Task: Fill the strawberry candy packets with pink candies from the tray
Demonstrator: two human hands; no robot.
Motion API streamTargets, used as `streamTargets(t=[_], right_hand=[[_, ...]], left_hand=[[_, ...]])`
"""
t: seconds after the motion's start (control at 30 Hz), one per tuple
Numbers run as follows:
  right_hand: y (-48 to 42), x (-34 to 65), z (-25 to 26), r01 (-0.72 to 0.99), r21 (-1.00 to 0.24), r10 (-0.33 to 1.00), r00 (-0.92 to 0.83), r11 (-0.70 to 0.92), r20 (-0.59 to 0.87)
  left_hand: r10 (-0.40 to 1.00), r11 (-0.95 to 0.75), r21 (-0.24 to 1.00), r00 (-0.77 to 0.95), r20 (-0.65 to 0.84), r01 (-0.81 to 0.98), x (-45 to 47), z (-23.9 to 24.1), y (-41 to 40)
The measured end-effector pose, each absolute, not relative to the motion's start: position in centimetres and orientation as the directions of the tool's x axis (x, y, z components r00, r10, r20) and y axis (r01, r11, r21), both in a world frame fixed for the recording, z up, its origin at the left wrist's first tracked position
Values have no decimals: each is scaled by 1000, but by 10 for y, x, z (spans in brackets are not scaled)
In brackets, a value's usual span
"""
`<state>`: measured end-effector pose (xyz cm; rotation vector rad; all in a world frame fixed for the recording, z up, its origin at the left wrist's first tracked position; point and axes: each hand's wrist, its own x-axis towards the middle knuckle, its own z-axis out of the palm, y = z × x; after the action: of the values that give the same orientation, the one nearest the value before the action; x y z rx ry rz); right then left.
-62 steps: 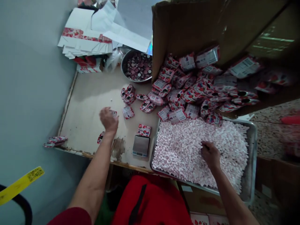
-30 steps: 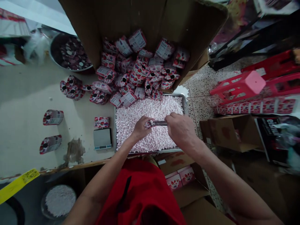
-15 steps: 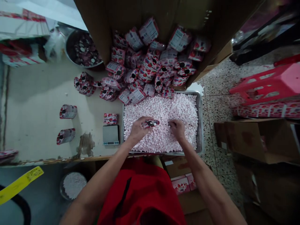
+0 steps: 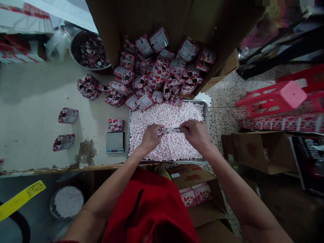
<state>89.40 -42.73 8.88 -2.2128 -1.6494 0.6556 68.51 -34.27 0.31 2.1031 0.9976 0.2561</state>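
Left hand [image 4: 151, 137] grips packet [image 4: 160, 131], right hand [image 4: 196, 133] grips scoop [image 4: 177, 130]; pellets [image 4: 169, 130] at mouth, filling seemingly unfinished. Two more packets [image 4: 69, 116] stand toward table's [image 4: 32, 135] front edge.

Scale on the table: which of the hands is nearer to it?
Left. The left hand is over the left part of the tray, to the right of the scale; the right hand is farther right, beyond the left one.
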Motion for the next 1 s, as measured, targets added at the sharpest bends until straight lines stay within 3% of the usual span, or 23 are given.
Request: streamTargets(t=[0.1,0.2,0.27,0.33,0.4,0.47,0.53,0.67,0.83,0.93,1.0], right_hand=[[-413,869,131,952,-230,961,145,-200,-236],[-414,859,158,977,-164,970,96,-134,-225],[-426,870,157,958,-232,979,133,-167,-155],[-448,894,138,886,-383,965,247,-262,-88],[-476,924,104,731,-556,903,420,-396,-92],[-506,952,63,531,-646,780,602,-549,-169],[-535,973,27,457,-617,702,673,-640,-230],[-570,986,-17,585,-496,745,628,-642,-225],[-529,938,-62,504,-647,777,586,-572,-230],[-476,892,-87,478,-701,803,549,-529,-232],[-449,870,-96,496,-710,819,537,-500,-201]], left_hand=[[717,-386,737,683,-139,555,687,3,-347],[742,-347,775,660,-118,529,683,4,-347],[772,-288,818,626,-110,498,675,6,-347],[807,-205,869,580,-110,450,664,9,-349],[824,-137,908,555,-118,396,651,13,-351],[824,-96,925,551,-133,367,635,19,-349],[831,-62,927,534,-158,370,611,25,-337],[948,4,878,277,-155,479,536,30,-274],[998,55,723,-48,-31,689,435,-7,-172],[996,80,629,-47,-70,773,410,-29,-136],[1000,-8,515,16,-11,857,411,-31,-118]])
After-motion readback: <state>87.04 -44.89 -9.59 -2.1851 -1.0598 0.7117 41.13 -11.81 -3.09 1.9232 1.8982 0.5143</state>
